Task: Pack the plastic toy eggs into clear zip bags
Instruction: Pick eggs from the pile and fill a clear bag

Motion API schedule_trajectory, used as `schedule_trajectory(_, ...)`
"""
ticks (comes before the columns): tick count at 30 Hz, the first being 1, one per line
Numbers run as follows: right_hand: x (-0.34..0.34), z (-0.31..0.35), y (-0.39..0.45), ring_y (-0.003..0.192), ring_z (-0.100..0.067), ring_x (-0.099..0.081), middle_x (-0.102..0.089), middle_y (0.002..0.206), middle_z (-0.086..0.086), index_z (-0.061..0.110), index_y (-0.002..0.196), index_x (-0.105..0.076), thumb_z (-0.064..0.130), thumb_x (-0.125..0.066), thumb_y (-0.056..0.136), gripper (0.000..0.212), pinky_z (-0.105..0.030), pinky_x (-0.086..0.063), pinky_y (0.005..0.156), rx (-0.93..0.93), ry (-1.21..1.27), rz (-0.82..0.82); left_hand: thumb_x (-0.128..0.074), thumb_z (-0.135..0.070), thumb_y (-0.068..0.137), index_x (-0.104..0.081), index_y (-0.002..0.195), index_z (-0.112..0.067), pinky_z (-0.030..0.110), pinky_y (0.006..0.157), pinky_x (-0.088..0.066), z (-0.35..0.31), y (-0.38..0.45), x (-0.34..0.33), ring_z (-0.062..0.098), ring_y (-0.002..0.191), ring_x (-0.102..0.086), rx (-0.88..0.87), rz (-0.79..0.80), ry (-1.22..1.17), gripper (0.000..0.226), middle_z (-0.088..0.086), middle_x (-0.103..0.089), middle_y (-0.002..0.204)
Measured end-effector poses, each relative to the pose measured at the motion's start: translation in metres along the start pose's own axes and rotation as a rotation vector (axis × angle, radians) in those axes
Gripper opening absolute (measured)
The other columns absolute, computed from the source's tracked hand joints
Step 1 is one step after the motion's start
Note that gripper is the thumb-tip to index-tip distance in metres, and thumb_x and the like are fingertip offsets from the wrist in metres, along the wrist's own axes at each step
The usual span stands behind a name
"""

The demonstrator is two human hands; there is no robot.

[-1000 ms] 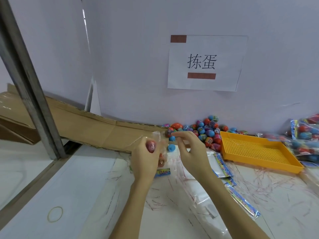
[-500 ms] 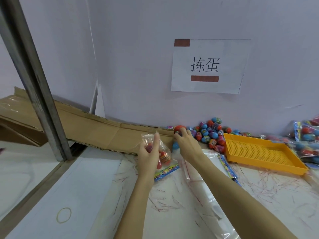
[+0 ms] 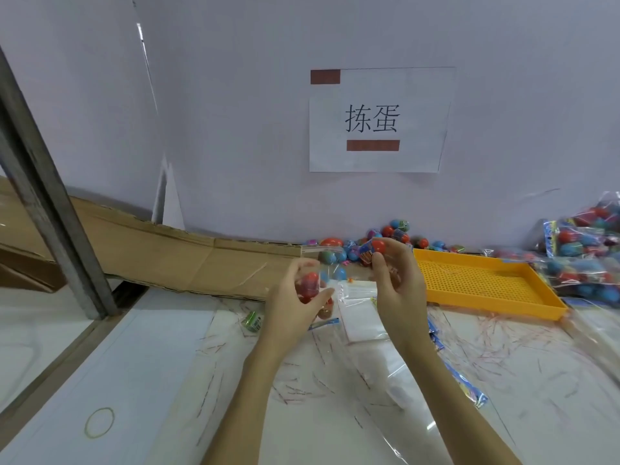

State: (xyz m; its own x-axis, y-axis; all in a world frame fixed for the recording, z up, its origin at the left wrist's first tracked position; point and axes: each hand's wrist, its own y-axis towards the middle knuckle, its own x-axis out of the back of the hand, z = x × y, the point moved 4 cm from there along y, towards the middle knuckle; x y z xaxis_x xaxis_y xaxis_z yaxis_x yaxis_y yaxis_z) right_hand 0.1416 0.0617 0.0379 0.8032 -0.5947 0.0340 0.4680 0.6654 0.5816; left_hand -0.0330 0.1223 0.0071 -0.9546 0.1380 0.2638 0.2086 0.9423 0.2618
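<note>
My left hand point(image 3: 295, 300) grips a clear zip bag point(image 3: 318, 290) that holds a few red and blue toy eggs, its mouth turned up and to the right. My right hand point(image 3: 394, 280) holds a red and blue toy egg point(image 3: 372, 249) in its fingertips, just right of and above the bag's mouth. A heap of loose toy eggs point(image 3: 396, 234) lies against the wall behind both hands. Flat empty zip bags point(image 3: 360, 310) lie on the table under my hands.
An orange mesh tray point(image 3: 486, 283) sits to the right. Filled egg bags point(image 3: 583, 256) pile up at the far right. Flattened cardboard point(image 3: 167, 253) runs along the wall on the left, beside a grey metal post point(image 3: 50, 196). A rubber band point(image 3: 99, 421) lies near left.
My right hand reached back to the egg heap, then came forward holding a red and blue egg beside the bag's mouth. My left hand kept hold of the bag.
</note>
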Motion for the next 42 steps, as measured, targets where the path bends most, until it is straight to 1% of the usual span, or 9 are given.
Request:
schedule_trajectory(6,0.001,0.026,-0.01,0.105,-0.007,-0.07,-0.068,0.113,0.024,0.031,0.123,-0.06,0.011,-0.064,0.097,0.033,-0.019,-0.06,0.073,0.171,0.065,0.121,-0.085,-0.042,0.078,-0.059,0.127,-0.038,0.039,0.089,-0.063,-0.01,-0.007,-0.006,0.016,0.105,-0.071,-0.111,0.056,0.166,0.055,-0.008,-0.072,0.116)
schedule_trajectory(10,-0.001,0.015,-0.014,0.103,0.003,-0.067,-0.061,0.116,0.022,0.035,0.123,-0.058,0.017,-0.067,0.094,0.036,-0.012,-0.056,0.062,0.236,-0.155,0.218,-0.088,-0.042,0.078,-0.059,0.129,-0.04,0.012,0.081,-0.057,-0.012,-0.01,-0.006,-0.002,0.095,-0.068,-0.162,0.061,0.223,0.058,-0.022,-0.069,0.103)
schedule_trajectory(12,-0.003,0.009,-0.015,0.097,0.004,-0.064,-0.056,0.117,0.018,0.035,0.124,-0.06,0.01,-0.07,0.094,0.041,-0.011,-0.055,0.059,0.28,-0.255,0.262,-0.088,-0.037,0.079,-0.06,0.131,-0.039,0.008,0.077,-0.054,-0.011,-0.01,-0.007,-0.005,0.092,-0.066,-0.181,0.066,0.232,0.059,-0.025,-0.067,0.1)
schedule_trajectory(17,-0.003,0.005,-0.017,0.087,0.002,-0.059,-0.058,0.122,0.0,0.02,0.125,-0.063,0.009,-0.071,0.092,0.036,0.0,-0.046,0.07,0.371,-0.397,0.228,-0.087,-0.037,0.079,-0.06,0.132,-0.033,0.01,0.078,-0.054,-0.009,-0.009,-0.009,0.001,0.09,-0.065,-0.198,0.051,0.26,0.059,-0.024,-0.064,0.099)
schedule_trajectory(21,-0.004,0.004,-0.02,0.091,-0.007,-0.062,-0.057,0.123,-0.001,0.016,0.122,-0.066,0.006,-0.073,0.09,0.034,-0.008,-0.052,0.068,0.364,-0.418,0.288,-0.087,-0.036,0.079,-0.061,0.129,-0.037,0.01,0.077,-0.055,-0.007,-0.009,-0.008,-0.005,0.09,-0.064,-0.217,0.041,0.245,0.056,-0.028,-0.064,0.097)
schedule_trajectory(29,-0.005,0.008,-0.023,0.095,-0.003,-0.066,-0.07,0.119,0.012,0.026,0.131,-0.061,0.026,-0.064,0.098,0.033,-0.014,-0.053,0.072,0.3,-0.445,0.282,-0.082,-0.031,0.086,-0.058,0.131,-0.044,0.005,0.085,-0.05,-0.012,-0.009,-0.007,-0.009,0.1,-0.06,-0.263,0.072,0.191,0.053,-0.035,-0.061,0.107)
schedule_trajectory(34,-0.01,0.008,-0.027,0.104,-0.009,-0.06,-0.063,0.125,0.0,0.017,0.122,-0.067,0.012,-0.071,0.094,0.029,-0.019,-0.055,0.078,0.373,-0.493,0.237,-0.082,-0.023,0.087,-0.058,0.129,-0.049,0.003,0.087,-0.048,-0.014,-0.011,-0.005,-0.018,0.11,-0.058,-0.3,0.081,0.151,0.055,-0.044,-0.061,0.11)
schedule_trajectory(37,-0.01,0.008,-0.027,0.113,-0.006,-0.051,-0.063,0.122,0.003,0.016,0.12,-0.07,0.009,-0.075,0.09,0.031,-0.023,-0.051,0.084,0.391,-0.493,0.183,-0.083,-0.024,0.086,-0.061,0.129,-0.043,0.006,0.089,-0.049,-0.014,-0.009,-0.005,-0.011,0.113,-0.06,-0.296,0.08,0.095,0.051,-0.038,-0.065,0.115)
schedule_trajectory(42,-0.005,0.007,-0.026,0.104,0.002,-0.045,-0.068,0.114,0.013,0.019,0.121,-0.07,0.009,-0.077,0.089,0.034,-0.007,-0.038,0.091,0.387,-0.526,0.168,-0.084,-0.024,0.085,-0.063,0.124,-0.045,0.011,0.088,-0.053,-0.013,-0.01,-0.006,-0.007,0.112,-0.063,-0.283,0.089,0.055,0.049,-0.032,-0.066,0.116)
